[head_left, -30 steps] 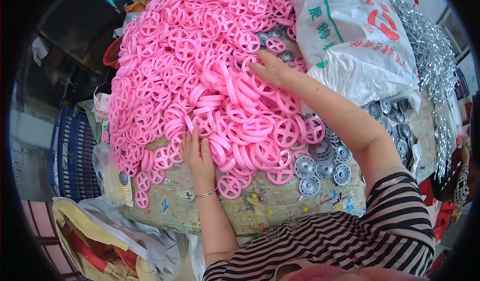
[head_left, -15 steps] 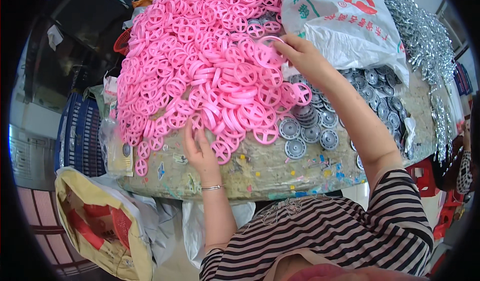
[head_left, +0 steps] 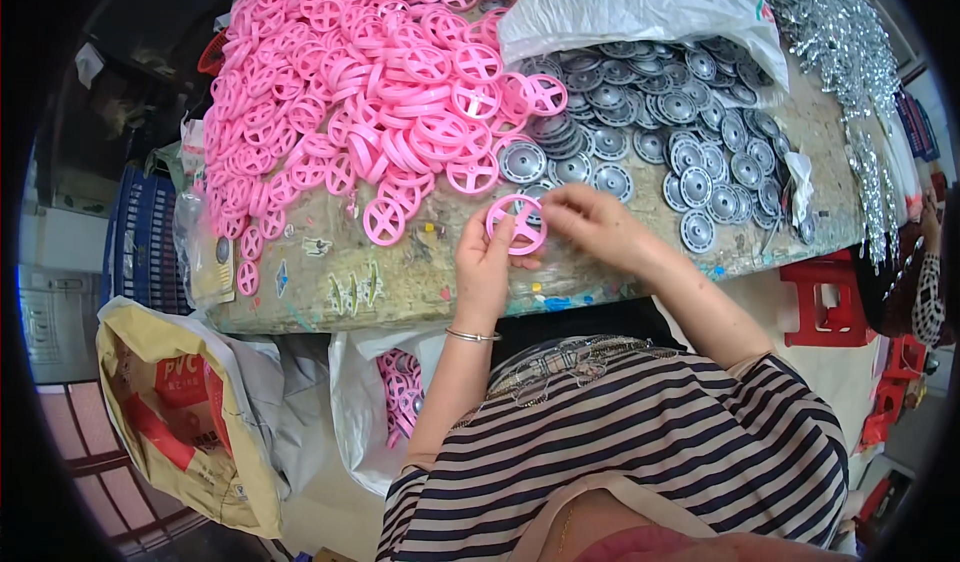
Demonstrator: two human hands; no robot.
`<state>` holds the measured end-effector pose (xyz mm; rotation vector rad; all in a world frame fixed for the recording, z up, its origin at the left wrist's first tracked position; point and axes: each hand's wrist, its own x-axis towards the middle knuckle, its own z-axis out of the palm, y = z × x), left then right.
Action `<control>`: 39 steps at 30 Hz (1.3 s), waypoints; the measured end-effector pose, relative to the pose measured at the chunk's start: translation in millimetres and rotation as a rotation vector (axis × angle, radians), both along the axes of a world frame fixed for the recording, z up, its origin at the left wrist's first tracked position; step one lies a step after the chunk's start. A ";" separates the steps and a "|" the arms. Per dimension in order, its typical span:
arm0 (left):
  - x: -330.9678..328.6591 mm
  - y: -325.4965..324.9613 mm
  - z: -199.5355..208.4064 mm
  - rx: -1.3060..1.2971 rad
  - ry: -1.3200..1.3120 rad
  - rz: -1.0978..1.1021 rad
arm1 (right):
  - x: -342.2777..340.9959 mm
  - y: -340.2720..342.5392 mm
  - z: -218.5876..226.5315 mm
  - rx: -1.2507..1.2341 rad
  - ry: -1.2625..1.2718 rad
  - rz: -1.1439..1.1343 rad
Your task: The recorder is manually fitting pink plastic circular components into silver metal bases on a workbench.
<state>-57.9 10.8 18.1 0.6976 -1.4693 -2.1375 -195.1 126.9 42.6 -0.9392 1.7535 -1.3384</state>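
A pink plastic wheel ring with cross spokes (head_left: 502,207) is held in front of me, just over the table's near edge. My left hand (head_left: 484,267) grips its left side, thumb on the front and fingers behind. From the right, my right hand (head_left: 598,227) has its curled fingers at the ring's right rim; some fingertips are hidden. Beyond the hands lies a big heap of pink wheel rings (head_left: 390,112). Right of it, grey ridged discs (head_left: 697,230) like wheel caps are spread and stacked, some touching the pink heap.
A white woven sack (head_left: 640,12) covers the far grey discs. Silver tinsel (head_left: 850,82) hangs at the table's right. Below the table edge stand an open yellow-lined sack (head_left: 270,462) and a white bag (head_left: 355,442) holding pink wheels. A red stool (head_left: 825,307) stands at right.
My right hand came back from the far side of the pink heap to the near edge. My left hand moved right, away from the heap; both hands now meet at one pink ring.
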 end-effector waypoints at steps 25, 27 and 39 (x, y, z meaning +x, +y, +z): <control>12.6 -11.1 -21.1 0.279 0.192 -0.032 | -91.7 -63.9 -30.2 0.141 1.075 -0.052; 12.9 -11.1 -20.1 0.292 0.223 -0.035 | -94.3 -70.8 -30.1 0.105 1.129 -0.096; 14.1 -12.2 -20.3 0.312 0.228 -0.043 | -88.1 -68.1 -32.0 0.145 1.106 -0.060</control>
